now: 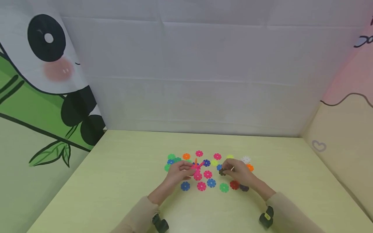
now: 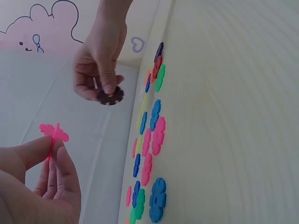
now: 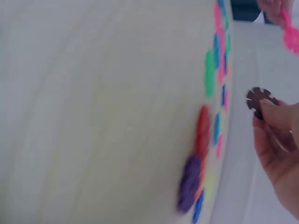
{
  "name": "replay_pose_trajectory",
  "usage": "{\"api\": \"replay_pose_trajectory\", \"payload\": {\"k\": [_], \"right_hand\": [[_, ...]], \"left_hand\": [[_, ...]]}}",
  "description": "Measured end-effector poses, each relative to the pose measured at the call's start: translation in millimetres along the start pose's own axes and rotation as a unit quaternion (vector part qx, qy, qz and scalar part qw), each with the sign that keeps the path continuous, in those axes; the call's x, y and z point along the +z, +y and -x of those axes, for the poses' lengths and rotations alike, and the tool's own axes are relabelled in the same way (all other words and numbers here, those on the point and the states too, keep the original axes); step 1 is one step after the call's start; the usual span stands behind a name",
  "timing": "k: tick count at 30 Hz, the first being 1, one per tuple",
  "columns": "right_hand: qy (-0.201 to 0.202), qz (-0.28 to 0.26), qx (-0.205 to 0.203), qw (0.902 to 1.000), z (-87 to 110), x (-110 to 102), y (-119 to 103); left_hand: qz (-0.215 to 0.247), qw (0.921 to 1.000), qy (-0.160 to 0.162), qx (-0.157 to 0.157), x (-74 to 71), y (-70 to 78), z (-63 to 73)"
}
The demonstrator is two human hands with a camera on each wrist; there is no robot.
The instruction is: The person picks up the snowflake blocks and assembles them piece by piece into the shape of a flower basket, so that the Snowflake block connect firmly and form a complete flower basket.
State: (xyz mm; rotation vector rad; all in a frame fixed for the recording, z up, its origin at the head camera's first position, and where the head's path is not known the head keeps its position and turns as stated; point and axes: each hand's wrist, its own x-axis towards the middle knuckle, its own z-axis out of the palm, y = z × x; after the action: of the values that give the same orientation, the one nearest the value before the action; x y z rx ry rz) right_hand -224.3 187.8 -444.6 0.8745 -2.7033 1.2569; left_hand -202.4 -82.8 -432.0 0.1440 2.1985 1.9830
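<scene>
My left hand (image 1: 178, 172) pinches joined bright pink snowflake discs (image 2: 55, 133) between thumb and fingertips, held above the tabletop. In the head view a thin orange piece (image 1: 196, 160) stands just over the pink ones. Across from it, my right hand (image 1: 240, 173) grips one dark brown snowflake disc (image 3: 258, 99) by its edge, notches facing outward. The two held pieces are apart, with a dark blue disc (image 1: 206, 162) and a pink disc (image 1: 208, 174) lying on the table between the hands.
Several loose notched discs lie on the pale table (image 1: 116, 181): a blue disc (image 1: 185, 186) at the near left, a green disc (image 1: 224, 187), a red disc (image 1: 234, 184) and a white disc (image 1: 246, 159) toward the right. A white wall (image 1: 198, 103) closes off the back.
</scene>
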Motion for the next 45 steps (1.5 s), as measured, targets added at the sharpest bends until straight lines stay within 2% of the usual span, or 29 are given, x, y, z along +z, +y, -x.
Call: {"api": "replay_pose_trajectory", "payload": {"k": [3,6,8,11,19,23,28,33,37,45], "right_hand": [[0.068,-0.018,-0.053,0.9961,-2.9,8,-20],[0.121,-0.03,-0.13,0.9837,-7.0,16,-35],[0.142,-0.031,-0.177,0.9734,-9.7,21,-43],[0.163,-0.021,-0.215,0.9627,-11.6,26,-53],[0.188,-0.023,-0.252,0.949,-7.5,27,-83],[0.188,-0.016,-0.264,0.9458,-8.0,31,-75],[0.184,0.004,-0.264,0.9468,-6.2,36,-64],[0.183,0.022,-0.261,0.9475,-1.3,38,-64],[0.172,0.032,-0.262,0.9493,1.0,37,-64],[0.151,0.037,-0.275,0.9489,3.9,29,-59]], "left_hand": [[0.019,0.9998,0.01,0.003,5.1,2.3,-1.2],[0.033,0.9993,0.017,0.003,9.7,5.1,-1.9],[0.038,0.9992,0.015,0.005,11.7,6.2,-2.2],[0.042,0.9991,0.007,0.007,14.3,8.8,-1.8],[0.069,0.9975,-0.005,0.015,16.9,14.7,4.2],[0.07,0.9975,0.0,0.012,16.5,15.4,7.0],[0.075,0.9972,0.007,0.003,18.5,19.2,15.2],[0.078,0.9968,0.014,-0.002,23.9,22.0,24.0],[0.066,0.9976,0.023,0.003,27.5,19.4,26.1],[0.009,0.9983,-0.028,0.05,22.8,12.1,20.0]]}}
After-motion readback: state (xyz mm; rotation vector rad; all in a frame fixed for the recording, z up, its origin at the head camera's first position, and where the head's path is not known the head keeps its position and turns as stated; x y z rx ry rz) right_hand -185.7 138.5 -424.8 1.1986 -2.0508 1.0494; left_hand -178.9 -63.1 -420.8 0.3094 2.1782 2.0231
